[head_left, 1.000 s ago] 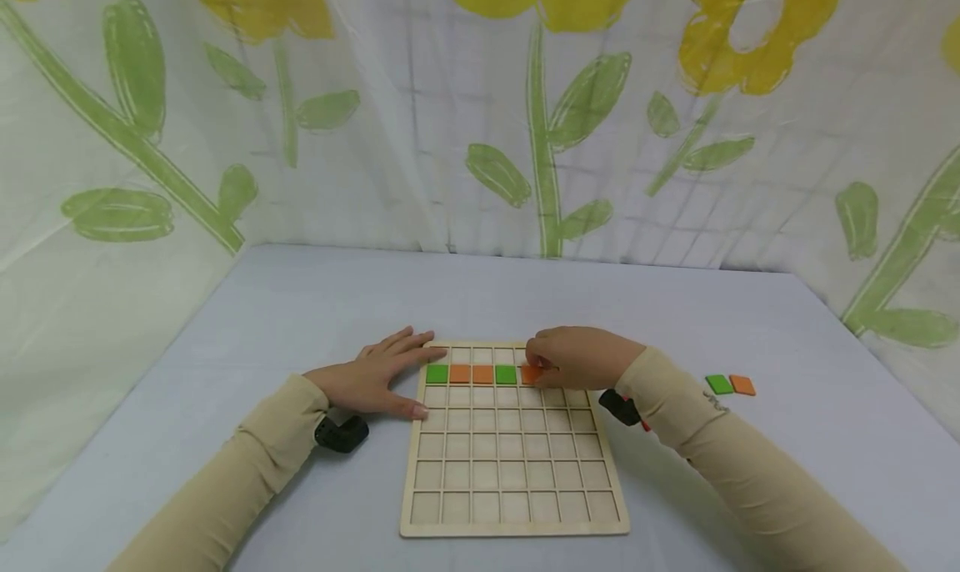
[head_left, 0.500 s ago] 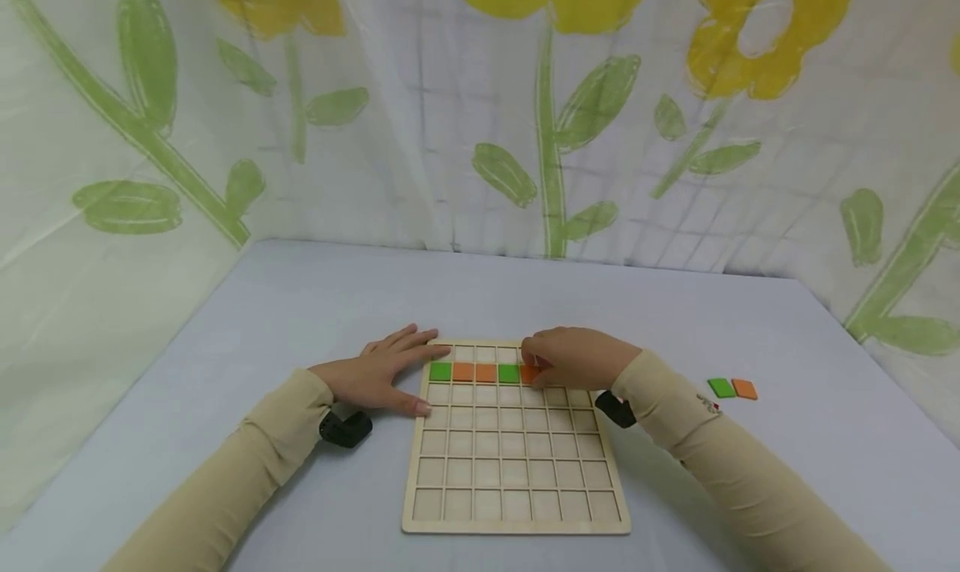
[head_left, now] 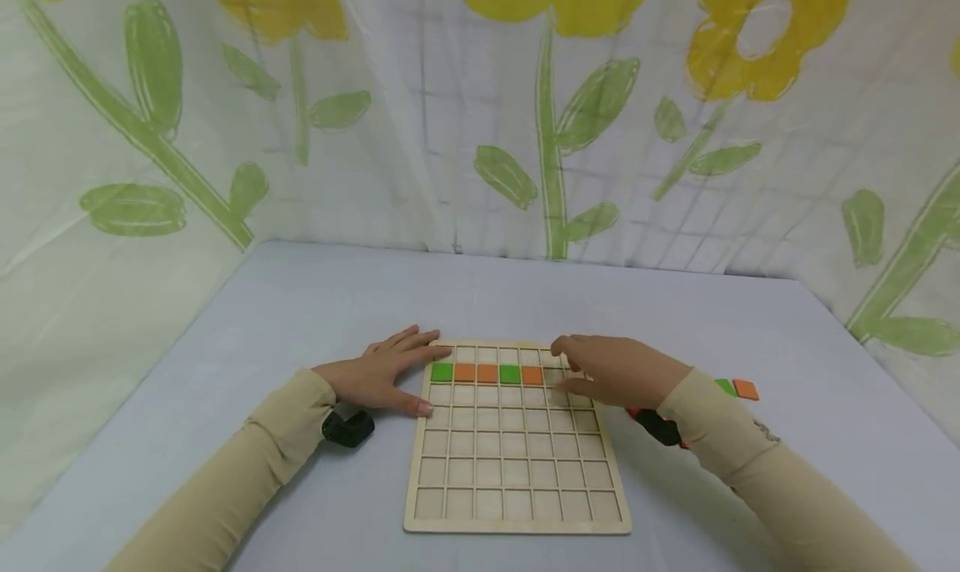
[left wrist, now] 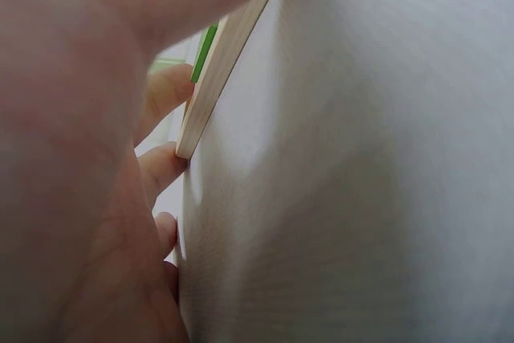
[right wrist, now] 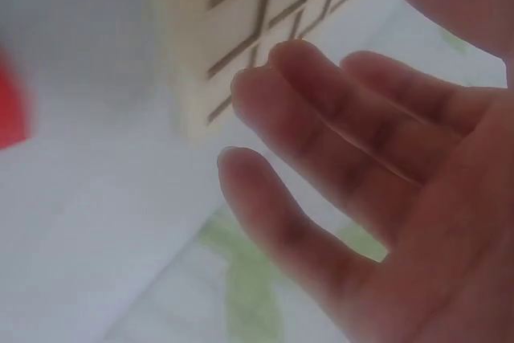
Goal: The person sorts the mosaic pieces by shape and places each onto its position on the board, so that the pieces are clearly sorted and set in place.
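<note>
Five tiles line the second-farthest row of the board. I see the left hand spread against its left edge; the right hand, empty, fingers parted, is far right, its sleeve partly blocking a green tile beside an orange tile.

Green tile partly behind right sleeve

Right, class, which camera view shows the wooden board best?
The head view: nearly all of the wooden board shows from above. The left wrist view gives only part of its edge, side-on; the right wrist view, a blurred corner of its grid.
</note>
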### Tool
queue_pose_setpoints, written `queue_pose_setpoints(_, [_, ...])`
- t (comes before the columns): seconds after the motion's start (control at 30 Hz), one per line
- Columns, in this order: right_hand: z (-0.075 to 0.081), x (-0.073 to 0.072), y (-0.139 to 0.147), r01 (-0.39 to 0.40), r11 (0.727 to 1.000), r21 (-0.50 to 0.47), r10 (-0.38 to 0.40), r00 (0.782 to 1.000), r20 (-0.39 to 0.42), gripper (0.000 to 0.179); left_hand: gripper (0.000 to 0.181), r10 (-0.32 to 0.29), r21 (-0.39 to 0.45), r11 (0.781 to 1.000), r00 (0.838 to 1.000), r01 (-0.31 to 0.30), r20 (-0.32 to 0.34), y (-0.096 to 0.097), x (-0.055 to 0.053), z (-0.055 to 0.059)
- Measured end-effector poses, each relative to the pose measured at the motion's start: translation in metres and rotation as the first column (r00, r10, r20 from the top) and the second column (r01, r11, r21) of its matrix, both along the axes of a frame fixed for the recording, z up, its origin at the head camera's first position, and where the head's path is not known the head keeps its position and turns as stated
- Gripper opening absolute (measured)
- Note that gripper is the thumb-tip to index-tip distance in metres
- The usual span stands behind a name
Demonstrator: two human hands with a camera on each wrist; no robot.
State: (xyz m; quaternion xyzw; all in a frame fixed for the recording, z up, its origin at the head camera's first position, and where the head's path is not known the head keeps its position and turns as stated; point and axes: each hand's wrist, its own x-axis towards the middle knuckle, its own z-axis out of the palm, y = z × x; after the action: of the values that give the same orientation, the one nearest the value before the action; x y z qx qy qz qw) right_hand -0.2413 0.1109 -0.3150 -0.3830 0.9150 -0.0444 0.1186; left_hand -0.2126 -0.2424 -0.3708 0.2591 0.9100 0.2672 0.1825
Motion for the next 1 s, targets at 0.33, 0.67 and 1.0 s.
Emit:
queue_pose_setpoints(0.33, [0.003, 0.019, 0.085, 0.179, 0.984, 0.009, -0.18, 0.982, 0.051, 0.046, 0.087, 0.012, -0.012, 1.0, 1.0, -0.012, 0.012, 0.001, 0.002, 0.001])
queue_pose_setpoints(0.67, [0.012, 0.001, 0.145, 0.246, 0.969, 0.02, -0.247, 0.966, 0.081, 0.035, 0.087, 0.023, -0.003, 1.0, 1.0, -0.023, 0.001, 0.001, 0.003, 0.002])
queue_pose_setpoints(1.0, [0.001, -0.009, 0.184, 0.24, 0.97, 0.035, -0.242, 0.967, 0.078, 0.037, 0.087, 0.016, -0.004, 1.0, 1.0, -0.016, -0.004, 0.003, 0.0, -0.002])
